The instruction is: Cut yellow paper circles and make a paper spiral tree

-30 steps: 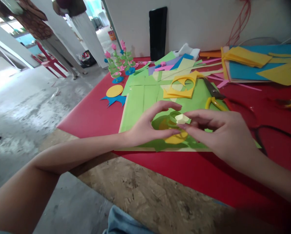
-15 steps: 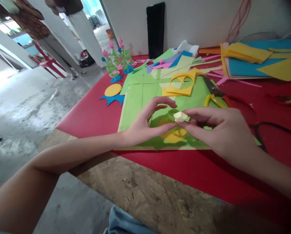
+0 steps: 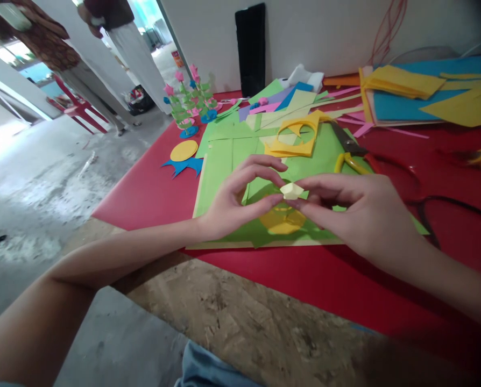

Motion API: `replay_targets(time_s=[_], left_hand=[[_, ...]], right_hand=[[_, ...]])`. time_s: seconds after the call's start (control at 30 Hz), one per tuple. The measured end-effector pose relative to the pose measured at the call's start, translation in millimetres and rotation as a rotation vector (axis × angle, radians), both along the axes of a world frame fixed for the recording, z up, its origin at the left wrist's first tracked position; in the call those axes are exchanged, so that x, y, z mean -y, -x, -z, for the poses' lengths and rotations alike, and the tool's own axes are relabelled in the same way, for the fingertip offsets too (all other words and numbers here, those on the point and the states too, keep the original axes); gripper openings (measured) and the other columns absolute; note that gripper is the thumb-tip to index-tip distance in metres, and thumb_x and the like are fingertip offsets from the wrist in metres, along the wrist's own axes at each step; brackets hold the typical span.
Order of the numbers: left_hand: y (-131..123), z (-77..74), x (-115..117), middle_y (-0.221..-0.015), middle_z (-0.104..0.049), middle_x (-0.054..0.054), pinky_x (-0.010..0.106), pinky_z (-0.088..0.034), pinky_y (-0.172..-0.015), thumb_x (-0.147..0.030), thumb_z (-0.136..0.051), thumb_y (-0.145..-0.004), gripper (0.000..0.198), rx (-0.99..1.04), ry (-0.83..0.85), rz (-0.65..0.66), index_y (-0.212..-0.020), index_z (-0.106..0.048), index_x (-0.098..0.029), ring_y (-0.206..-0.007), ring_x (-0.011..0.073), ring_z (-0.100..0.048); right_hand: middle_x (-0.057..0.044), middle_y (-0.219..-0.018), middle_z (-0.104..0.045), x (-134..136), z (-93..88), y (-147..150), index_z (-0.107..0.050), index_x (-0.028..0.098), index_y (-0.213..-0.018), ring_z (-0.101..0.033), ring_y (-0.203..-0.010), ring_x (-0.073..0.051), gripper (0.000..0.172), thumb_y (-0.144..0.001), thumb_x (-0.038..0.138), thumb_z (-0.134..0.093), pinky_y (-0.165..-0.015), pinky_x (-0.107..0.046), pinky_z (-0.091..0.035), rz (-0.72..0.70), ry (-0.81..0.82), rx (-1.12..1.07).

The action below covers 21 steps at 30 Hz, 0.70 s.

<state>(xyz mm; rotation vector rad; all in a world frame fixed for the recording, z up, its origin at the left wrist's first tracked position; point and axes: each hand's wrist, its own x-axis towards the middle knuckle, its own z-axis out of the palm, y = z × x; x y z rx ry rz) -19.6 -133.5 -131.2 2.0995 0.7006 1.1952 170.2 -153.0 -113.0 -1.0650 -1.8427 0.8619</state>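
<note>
My right hand pinches a small pale-yellow folded paper star between thumb and fingertips. A bit of green paper shows beside the star, partly hidden by the fingers. My left hand is curved open just left of the star, its thumb tip close by; whether it touches, I cannot tell. Below both hands lie a yellow paper piece, partly covered, and a green paper sheet on the red table.
Scissors and glasses lie to the right. Behind are a yellow paper cutout, paper strips and a leaning phone. Paper flowers, a yellow disc and a blue scrap stand left. Two people are in the background.
The star has tilted slightly, and the green paper curl behind it is now mostly hidden. My left fingertips have lifted a little. The whole view has shifted slightly.
</note>
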Motion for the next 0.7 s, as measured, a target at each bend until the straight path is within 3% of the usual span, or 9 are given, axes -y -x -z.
replay_targets(time_s=[0.7], left_hand=[[-1.8,-0.5,0.0,-0.108,-0.054,0.004,0.043,-0.043,-0.097,-0.021,-0.065,-0.076,0.012,0.002,-0.009,-0.022,-0.086,-0.06,-0.025,-0.108,0.0207,-0.051]], right_hand=[[0.003,-0.048,-0.047,-0.4,-0.6,-0.2,-0.071,0.016,-0.075,-0.038,-0.043,-0.008,0.012,-0.073,0.026,-0.065,-0.04,-0.019,-0.033,-0.026,-0.01,0.023]])
